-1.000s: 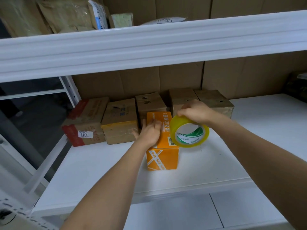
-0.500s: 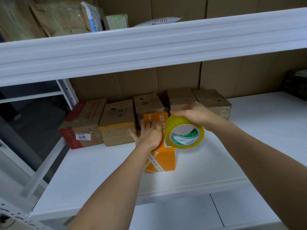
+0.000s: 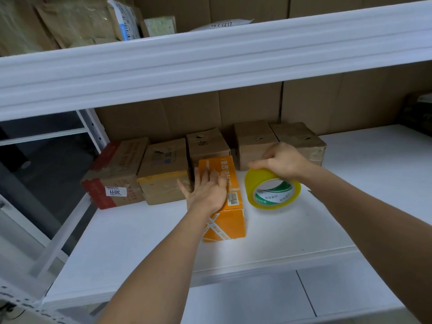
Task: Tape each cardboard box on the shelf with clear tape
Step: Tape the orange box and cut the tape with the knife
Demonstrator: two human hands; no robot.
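Left hand (image 3: 208, 190) flat on top of the orange box (image 3: 224, 202), fingers straight and spread, pressing down on its lid. That box stands out toward the front of the white shelf (image 3: 140, 235), its far end touching the row behind. Right hand (image 3: 281, 161) is curled over the top of the tape roll (image 3: 272, 189), gripping its rim, and the roll hangs just right of the orange box, low over the shelf; whether it touches the board I can't tell. The film looks yellowish on the roll. No strip visibly runs from roll to box, so I can't say whether a length is already stuck down under that palm.

Behind, along the cardboard back wall, five brown boxes in a line: the red-edged box (image 3: 114, 175) with a white label at far left, the yellow-taped box (image 3: 163, 174) next, a smaller middle box (image 3: 207, 145), then two more at right (image 3: 254, 141) (image 3: 299, 139), partly hidden by the right hand.

My read: this is the orange box's turn, and the left hand is either smoothing tape or steadying the box for a pull. Next move, I'd judge, calls for keeping that palm planted so the light box doesn't slide, drawing the roll along the lid seam, and pressing the strip flat before tearing.
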